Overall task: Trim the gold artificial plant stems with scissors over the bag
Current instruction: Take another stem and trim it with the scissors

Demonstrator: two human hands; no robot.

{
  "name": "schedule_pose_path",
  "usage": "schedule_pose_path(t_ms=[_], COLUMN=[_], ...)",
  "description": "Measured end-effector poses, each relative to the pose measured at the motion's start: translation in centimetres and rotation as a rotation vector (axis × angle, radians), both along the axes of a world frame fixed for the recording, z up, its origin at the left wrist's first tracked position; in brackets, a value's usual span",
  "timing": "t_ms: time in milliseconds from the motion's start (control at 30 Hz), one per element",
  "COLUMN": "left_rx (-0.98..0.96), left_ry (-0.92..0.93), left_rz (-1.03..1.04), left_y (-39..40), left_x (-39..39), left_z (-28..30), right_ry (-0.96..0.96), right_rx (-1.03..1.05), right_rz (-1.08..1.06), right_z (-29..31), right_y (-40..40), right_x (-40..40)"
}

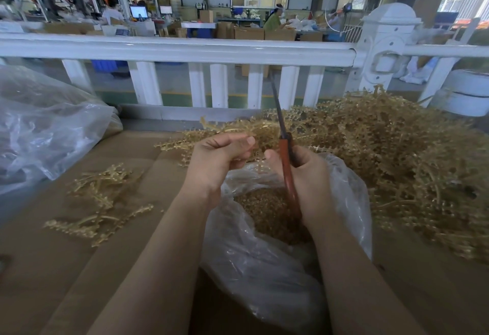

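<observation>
Gold stem (pixel 227 129) sits in the person's left hand (pixel 219 154), held up over the open mouth of the clear bag (pixel 264 268). Fingers curl in and pinch it near the cut end, thumb on top; leafy tips stick out past the knuckles toward the railing. Looks light and springy, thin plastic with little beaded leaves, so it likely flexes under the blade and the leaves snag on neighbours. Best held on the bare stalk close to the cut point, not on the fronds.

Right hand (pixel 304 176) wraps the scissors (pixel 284 154) by the red-brown handles, fingers closed round them. Blades point up and away, appearing closed or nearly so; cannot tell for sure at this angle. Blade edge is just beside the stem, contact not clear.

Below both hands the bag holds a heap of gold offcuts (pixel 267 215). Bag rests on a brown cardboard surface (pixel 53 268). To the right, a big pile of gold stems (pixel 397 162), touching the bag's side. To the left, a few loose stems (pixel 100 202) lie flat on the cardboard, well apart from the bag. Another clear plastic bag (pixel 39 128) sits far left. White railing (pixel 185 51) runs behind everything.
</observation>
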State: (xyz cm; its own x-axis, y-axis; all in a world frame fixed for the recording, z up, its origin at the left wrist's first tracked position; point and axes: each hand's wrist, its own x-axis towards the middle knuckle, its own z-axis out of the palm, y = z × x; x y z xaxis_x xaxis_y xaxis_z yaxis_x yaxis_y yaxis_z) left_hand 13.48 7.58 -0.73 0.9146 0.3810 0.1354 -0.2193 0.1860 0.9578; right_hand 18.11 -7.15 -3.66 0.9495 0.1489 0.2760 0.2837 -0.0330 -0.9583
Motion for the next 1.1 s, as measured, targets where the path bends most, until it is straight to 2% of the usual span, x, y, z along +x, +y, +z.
schedule_pose_path(t_ms=[233,400,633,967,1100], left_rx=[0.020,0.034,-0.121,-0.149,-0.175], left_ry=[0.042,0.064,-0.007,-0.031,-0.050], left_rz=[-0.102,-0.099,-0.179,-0.043,0.049], left_y=[-0.8,-1.1,-0.9,-0.6,-0.6], left_x=[0.0,0.0,0.1,0.0,0.2], left_z=[-0.2,-0.2,-0.3,0.2,0.3], right_ry=[0.013,0.016,0.024,-0.017,-0.130], right_rx=[0.113,0.112,0.116,0.085,-0.113], right_rz=[0.119,0.132,0.201,0.179,0.075], right_z=[0.2,0.2,0.1,0.3,0.1], right_y=[0.1,0.2,-0.1,-0.1,-0.3], right_x=[-0.1,-0.2,0.0,-0.2,-0.5])
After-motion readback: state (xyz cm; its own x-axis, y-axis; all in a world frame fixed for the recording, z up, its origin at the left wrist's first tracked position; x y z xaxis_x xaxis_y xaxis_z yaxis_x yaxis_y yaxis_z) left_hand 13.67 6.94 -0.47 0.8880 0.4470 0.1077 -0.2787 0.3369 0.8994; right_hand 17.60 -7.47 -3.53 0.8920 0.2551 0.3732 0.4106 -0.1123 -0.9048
